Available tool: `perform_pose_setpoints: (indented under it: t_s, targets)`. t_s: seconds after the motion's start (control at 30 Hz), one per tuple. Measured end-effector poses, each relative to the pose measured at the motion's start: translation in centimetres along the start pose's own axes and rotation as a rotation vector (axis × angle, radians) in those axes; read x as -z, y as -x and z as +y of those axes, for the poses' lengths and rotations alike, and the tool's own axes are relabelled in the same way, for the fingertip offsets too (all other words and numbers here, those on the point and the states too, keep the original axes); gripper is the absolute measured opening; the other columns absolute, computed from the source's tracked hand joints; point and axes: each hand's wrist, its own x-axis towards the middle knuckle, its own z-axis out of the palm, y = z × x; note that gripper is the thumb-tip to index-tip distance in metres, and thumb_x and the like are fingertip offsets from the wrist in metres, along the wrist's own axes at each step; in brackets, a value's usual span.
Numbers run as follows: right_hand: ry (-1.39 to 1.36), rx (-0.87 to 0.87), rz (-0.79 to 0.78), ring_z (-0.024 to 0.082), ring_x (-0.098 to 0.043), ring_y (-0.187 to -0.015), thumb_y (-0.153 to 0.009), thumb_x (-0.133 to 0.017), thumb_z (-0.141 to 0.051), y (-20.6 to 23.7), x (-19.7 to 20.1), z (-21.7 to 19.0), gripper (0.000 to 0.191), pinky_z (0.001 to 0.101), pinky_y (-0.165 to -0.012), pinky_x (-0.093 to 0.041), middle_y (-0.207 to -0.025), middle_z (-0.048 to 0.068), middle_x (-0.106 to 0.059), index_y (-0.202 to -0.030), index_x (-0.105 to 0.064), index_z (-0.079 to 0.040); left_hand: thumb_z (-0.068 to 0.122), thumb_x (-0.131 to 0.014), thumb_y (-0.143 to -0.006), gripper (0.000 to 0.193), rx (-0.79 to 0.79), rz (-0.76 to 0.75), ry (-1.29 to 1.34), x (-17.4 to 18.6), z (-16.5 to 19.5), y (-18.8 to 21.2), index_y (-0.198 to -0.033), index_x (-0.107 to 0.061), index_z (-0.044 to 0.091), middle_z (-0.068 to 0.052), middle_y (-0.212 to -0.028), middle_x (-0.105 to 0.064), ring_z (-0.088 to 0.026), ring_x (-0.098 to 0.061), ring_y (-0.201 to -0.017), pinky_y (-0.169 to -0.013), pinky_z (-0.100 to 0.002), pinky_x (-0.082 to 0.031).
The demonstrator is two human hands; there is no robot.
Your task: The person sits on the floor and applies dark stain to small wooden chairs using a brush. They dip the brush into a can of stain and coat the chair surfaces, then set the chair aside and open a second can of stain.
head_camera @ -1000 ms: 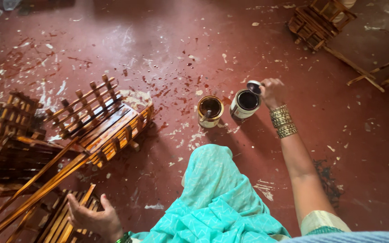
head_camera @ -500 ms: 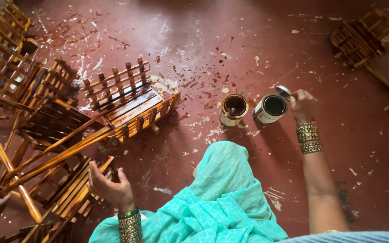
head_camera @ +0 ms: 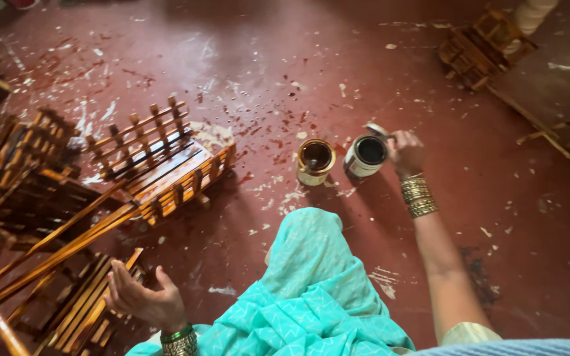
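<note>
My right hand [head_camera: 405, 151] grips the rim of a white tin [head_camera: 366, 157] of dark liquid and tilts it toward a yellow tin [head_camera: 315, 161] that stands just left of it on the red floor [head_camera: 252, 59]. A stick or brush rests in the yellow tin. My left hand [head_camera: 141, 298] hovers with fingers spread and empty, palm up, just over a varnished slatted wooden frame [head_camera: 80, 310] at the lower left. My knee in turquoise cloth [head_camera: 305, 270] lies between the hands.
A small varnished wooden cart-like frame [head_camera: 159, 165] lies left of the tins, with long poles running to the lower left. More slatted wooden frames [head_camera: 14, 171] are stacked at the left edge. Another wooden frame [head_camera: 486, 46] lies at the top right. Paint splatters cover the floor.
The view has swung left, so the tins and frames sit further right. My left hand has lifted off the frame and opened. My right hand keeps its hold on the tilted white tin.
</note>
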Motion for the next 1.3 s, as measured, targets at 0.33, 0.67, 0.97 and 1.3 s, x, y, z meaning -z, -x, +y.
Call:
perform_pose_setpoints:
  t_s: [0.33, 0.67, 0.97, 1.3]
  targets:
    - [-0.043, -0.027, 0.049, 0.030, -0.067, -0.086, -0.094, -0.073, -0.010, 1.1, 1.5, -0.5, 0.008, 0.0424, -0.076, -0.055, -0.091, 0.011, -0.068, -0.097, -0.067, -0.006, 0.026, -0.075, -0.100, 0.071, -0.068, -0.102, -0.017, -1.1, 1.1, 2.7, -0.160, -0.043, 0.008, -0.009, -0.162, -0.052, -0.028, -0.043, -0.152, -0.133, -0.058, -0.020]
    - [-0.034, -0.013, 0.101, 0.031, -0.068, -0.087, -0.091, -0.074, -0.009, 1.8, 1.7, -0.4, 0.010, 0.0426, -0.075, -0.056, -0.092, 0.011, -0.069, -0.098, -0.067, -0.007, 0.024, -0.075, -0.098, 0.071, -0.097, -0.145, -0.031, -2.0, 1.4, 4.3, -0.160, -0.044, 0.010, -0.006, -0.162, -0.051, -0.027, -0.043, -0.151, -0.132, -0.057, -0.019]
    - [-0.054, -0.050, 0.096, 0.029, -0.068, -0.085, -0.092, -0.075, -0.011, 2.6, 0.6, 0.8, 0.009, 0.0422, -0.074, -0.056, -0.091, 0.009, -0.070, -0.097, -0.068, -0.009, 0.023, -0.075, -0.098, 0.070, -0.138, -0.148, -0.064, -3.1, 1.2, 4.9, -0.159, -0.045, 0.010, -0.004, -0.162, -0.051, -0.025, -0.043, -0.150, -0.133, -0.056, -0.020]
    - [-0.056, -0.075, 0.163, 0.029, -0.069, -0.085, -0.090, -0.076, -0.011, 2.5, 0.2, 0.9, 0.011, 0.0413, -0.073, -0.056, -0.091, 0.007, -0.071, -0.097, -0.068, -0.009, 0.022, -0.075, -0.096, 0.072, -0.136, -0.175, -0.073, -4.1, 1.1, 5.1, -0.160, -0.044, 0.011, -0.002, -0.164, -0.050, -0.025, -0.043, -0.152, -0.134, -0.057, -0.018]
